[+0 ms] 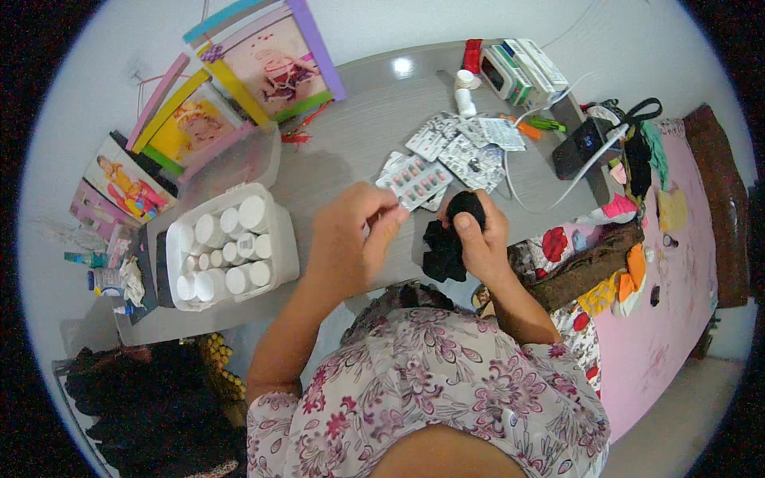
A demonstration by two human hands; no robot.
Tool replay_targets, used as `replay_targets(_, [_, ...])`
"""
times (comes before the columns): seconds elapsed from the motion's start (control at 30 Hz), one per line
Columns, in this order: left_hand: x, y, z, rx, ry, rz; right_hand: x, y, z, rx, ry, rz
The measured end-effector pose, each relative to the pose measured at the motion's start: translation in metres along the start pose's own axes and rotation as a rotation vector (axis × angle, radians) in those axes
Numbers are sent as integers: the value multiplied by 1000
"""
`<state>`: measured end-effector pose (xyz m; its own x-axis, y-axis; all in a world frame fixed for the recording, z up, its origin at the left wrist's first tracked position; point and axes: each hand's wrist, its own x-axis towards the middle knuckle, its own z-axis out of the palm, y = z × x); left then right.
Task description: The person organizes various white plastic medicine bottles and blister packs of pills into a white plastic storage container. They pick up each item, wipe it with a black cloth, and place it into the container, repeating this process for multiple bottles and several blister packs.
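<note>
My left hand (352, 233) is over a grey desk (346, 131), thumb and fingertips close together at the lower edge of a blister pack of capsules (416, 181); whether it grips the pack I cannot tell. In my right hand (487, 239) is a rounded black object (466, 209), with black cloth (443, 254) hanging beside it. Several silver and white blister packs (472, 158) lie overlapping beyond the hands. To the left stands a lidless-looking white plastic tub (287, 251) packed with white-capped bottles (209, 231).
Two small white bottles (465, 103), upright boxes (532, 71) and a black digital device (583, 149) with a white cable (559, 203) occupy the desk's far right. Colourful picture frames (281, 71) lean at the back left. Beyond the right edge lie clothes on a pink-covered bed (651, 340).
</note>
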<state>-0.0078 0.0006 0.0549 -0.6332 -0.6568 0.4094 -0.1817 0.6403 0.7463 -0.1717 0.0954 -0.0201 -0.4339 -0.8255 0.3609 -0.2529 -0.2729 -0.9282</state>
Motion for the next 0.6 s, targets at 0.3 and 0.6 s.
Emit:
replay_targets(0.3, [119,-25,76,342,-121,-35,2,0,-13,-116,-178,-21])
replay_targets(0.6, [172,-39,150,700,-236,-200,4,5,-21,-92,-229,-137])
